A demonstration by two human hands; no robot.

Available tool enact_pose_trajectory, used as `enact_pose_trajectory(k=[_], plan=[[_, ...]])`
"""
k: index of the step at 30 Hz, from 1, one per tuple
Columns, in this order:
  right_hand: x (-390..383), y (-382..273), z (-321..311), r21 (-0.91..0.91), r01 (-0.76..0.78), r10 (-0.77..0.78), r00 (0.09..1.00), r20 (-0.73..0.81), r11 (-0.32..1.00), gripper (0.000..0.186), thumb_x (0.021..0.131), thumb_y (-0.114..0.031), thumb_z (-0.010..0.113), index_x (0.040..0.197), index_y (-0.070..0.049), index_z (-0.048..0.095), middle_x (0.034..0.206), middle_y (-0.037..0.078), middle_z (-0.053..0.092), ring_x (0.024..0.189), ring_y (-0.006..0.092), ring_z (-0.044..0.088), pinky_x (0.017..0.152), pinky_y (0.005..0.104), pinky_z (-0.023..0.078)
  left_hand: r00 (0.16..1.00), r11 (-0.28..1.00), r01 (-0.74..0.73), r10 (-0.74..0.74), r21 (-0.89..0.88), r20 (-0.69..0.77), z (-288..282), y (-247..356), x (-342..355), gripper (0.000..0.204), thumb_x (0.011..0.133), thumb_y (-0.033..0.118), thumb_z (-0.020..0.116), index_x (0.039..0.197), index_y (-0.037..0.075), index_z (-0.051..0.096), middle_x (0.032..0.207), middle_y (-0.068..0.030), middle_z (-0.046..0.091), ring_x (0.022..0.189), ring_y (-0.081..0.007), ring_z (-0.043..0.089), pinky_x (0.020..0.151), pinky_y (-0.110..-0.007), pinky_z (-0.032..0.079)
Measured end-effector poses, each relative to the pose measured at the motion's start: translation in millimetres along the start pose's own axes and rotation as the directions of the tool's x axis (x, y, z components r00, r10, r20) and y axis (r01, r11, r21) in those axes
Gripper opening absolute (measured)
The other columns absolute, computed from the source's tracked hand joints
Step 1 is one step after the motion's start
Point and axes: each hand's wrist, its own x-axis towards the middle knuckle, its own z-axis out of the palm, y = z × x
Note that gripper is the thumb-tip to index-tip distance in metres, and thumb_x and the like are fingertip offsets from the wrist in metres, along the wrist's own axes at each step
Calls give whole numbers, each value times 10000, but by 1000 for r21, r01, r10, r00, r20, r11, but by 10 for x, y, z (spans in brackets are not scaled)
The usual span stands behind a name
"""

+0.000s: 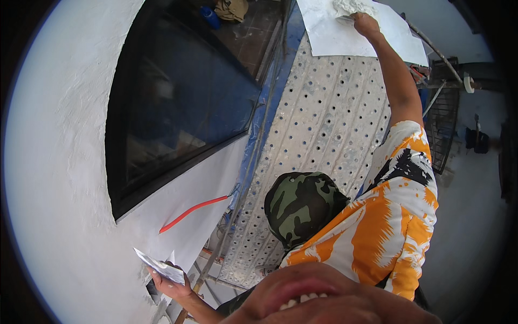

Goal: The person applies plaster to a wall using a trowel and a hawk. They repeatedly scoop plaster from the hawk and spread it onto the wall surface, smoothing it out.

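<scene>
My right hand [367, 25] reaches far ahead, its fingers closed round what looks like a putty knife [344, 18], whose blade edge shows beside a heap of white putty [353, 7]. The heap lies on a white sheet [345, 40] at the far end of a perforated metal scaffold plank [324, 119]. At the lower left, close to the white wall [59, 162], my left hand [171, 283] grips a wide flat putty blade [162, 268] smeared with white. Its handle is hidden by the hand.
A dark-framed window [178, 113] is set in the wall on the left. An orange-red conduit [193, 212] sticks out below it. Scaffold tubes [434, 48] cross at the far right. A blue bottle [210, 18] stands beyond the glass. A rounded camouflage cloth shape [305, 208] lies over the plank.
</scene>
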Motion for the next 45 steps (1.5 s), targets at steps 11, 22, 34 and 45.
enact_pose_trajectory(k=[11, 22, 34, 45], plan=[[-112, 171, -177, 79, -5, 12, 995, -96, 997, 411, 847, -68, 515, 1210, -148, 692, 1142, 163, 714, 1068, 347, 684, 895, 477, 561, 997, 995, 72, -71, 63, -18, 647, 4, 157, 389, 1029, 324, 556, 1332, 80, 550, 1007, -65, 650, 784, -190, 638, 653, -339, 561], [-293, -232, -284, -4, -14, 14, 999, -35, 1000, 347, 879, -155, 525, 1155, -175, 734, 967, 197, 740, 890, 391, 724, 775, 506, 580, 999, 986, -44, 44, 164, 4, 610, 30, 70, 428, 1018, 286, 568, 1385, 71, 523, 1027, -79, 650, 823, -201, 652, 721, -365, 580], [212, -84, -104, 10, -20, 18, 995, 101, 1000, 345, 925, -174, 481, 1185, -160, 707, 1093, 204, 725, 1029, 384, 703, 870, 499, 557, 997, 991, 41, -49, 129, 66, 782, -12, 47, 468, 1023, 295, 522, 1423, 53, 490, 1184, -104, 645, 1036, -234, 645, 895, -401, 557], [-437, 66, -522, 365, -148, 91, 981, 171, 919, 326, 877, -109, 605, 1181, -95, 720, 1086, 192, 728, 1060, 313, 696, 915, 431, 526, 939, 878, 310, -224, -364, 261, 1433, -863, 286, 343, 1053, 249, 502, 1334, 72, 587, 1240, -85, 669, 1090, -250, 666, 964, -417, 552]])
